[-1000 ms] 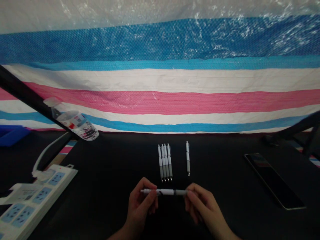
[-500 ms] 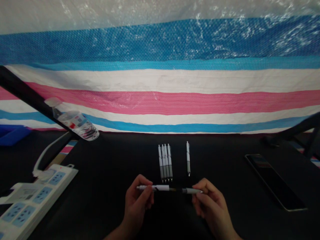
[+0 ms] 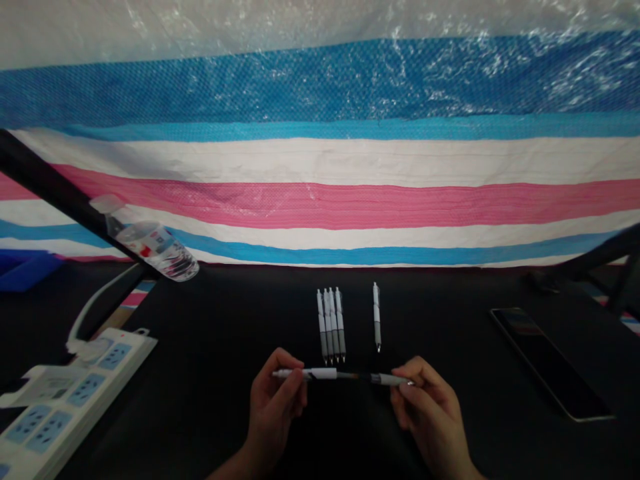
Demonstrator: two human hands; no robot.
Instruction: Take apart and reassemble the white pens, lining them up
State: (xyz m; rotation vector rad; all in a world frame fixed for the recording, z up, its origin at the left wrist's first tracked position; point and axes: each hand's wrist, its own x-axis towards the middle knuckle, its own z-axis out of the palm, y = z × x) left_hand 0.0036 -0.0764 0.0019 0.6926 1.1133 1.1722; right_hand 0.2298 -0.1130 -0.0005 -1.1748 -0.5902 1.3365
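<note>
My left hand [image 3: 277, 400] pinches the white upper barrel of a pen [image 3: 324, 373] by its clicker end. A thin, dark refill [image 3: 350, 376] sticks out of that barrel toward the right. In my right hand [image 3: 427, 407] is the pen's grey front grip section [image 3: 384, 379], held near its metal tip between thumb and fingers. The two pen parts lie roughly in line, and the refill spans the dark space between them. Whether its end is inside the grip section is hard to make out. Beyond my hands, several white-and-grey pens [image 3: 333, 327] lie side by side, with one separate pen [image 3: 377, 317] to their right.
A black phone [image 3: 550, 363] lies on the right of the dark table [image 3: 240, 300]. At the left are a white power strip [image 3: 95, 393] and a tilted clear bottle [image 3: 157, 248] near a black bar. A striped plastic sheet [image 3: 320, 160] hangs behind.
My right hand has moved slightly to the right with the grip section, widening the distance between the pen parts and showing more refill. My left hand has stayed nearly still.
</note>
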